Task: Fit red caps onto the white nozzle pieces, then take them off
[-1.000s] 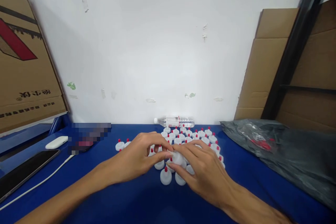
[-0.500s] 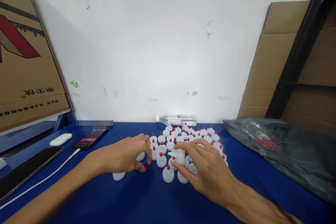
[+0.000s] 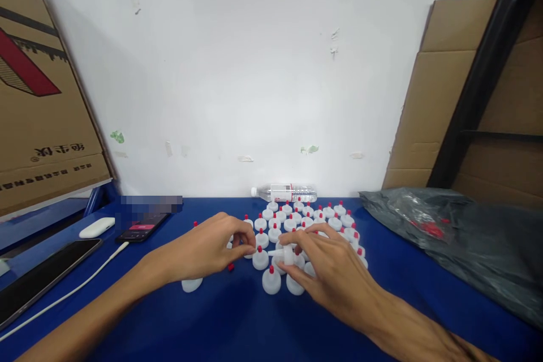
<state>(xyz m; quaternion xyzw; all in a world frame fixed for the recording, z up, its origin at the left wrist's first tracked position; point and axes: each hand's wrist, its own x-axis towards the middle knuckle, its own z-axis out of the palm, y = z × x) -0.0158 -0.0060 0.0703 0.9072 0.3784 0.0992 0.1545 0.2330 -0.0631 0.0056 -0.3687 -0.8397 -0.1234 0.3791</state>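
My right hand [image 3: 316, 254] is closed on a white nozzle cap [image 3: 288, 254], held on its side. Its bare narrow spout points left, toward my left hand. My left hand [image 3: 233, 243] is pinched just left of that spout, apart from it, on a small red tip cap almost wholly hidden by the fingers. Another loose red tip cap [image 3: 230, 267] lies on the blue table below my left hand. Several white nozzle caps with red tips stand around and behind my right hand, one [image 3: 271, 281] at the front. Another white cap [image 3: 192, 284] is partly hidden by my left wrist.
A clear plastic bottle [image 3: 292, 193] lies along the wall behind the caps. At left are a phone with a lit screen [image 3: 144, 228], a white case [image 3: 97, 227], a dark tablet-like device [image 3: 46, 280] and a white cable [image 3: 85, 289]. A grey plastic bag [image 3: 475, 260] covers the right side.
My left hand has risen and moved right from the loose red tip caps toward the spout, its fingers now pinched together. My right hand has barely moved, still holding the nozzle cap.
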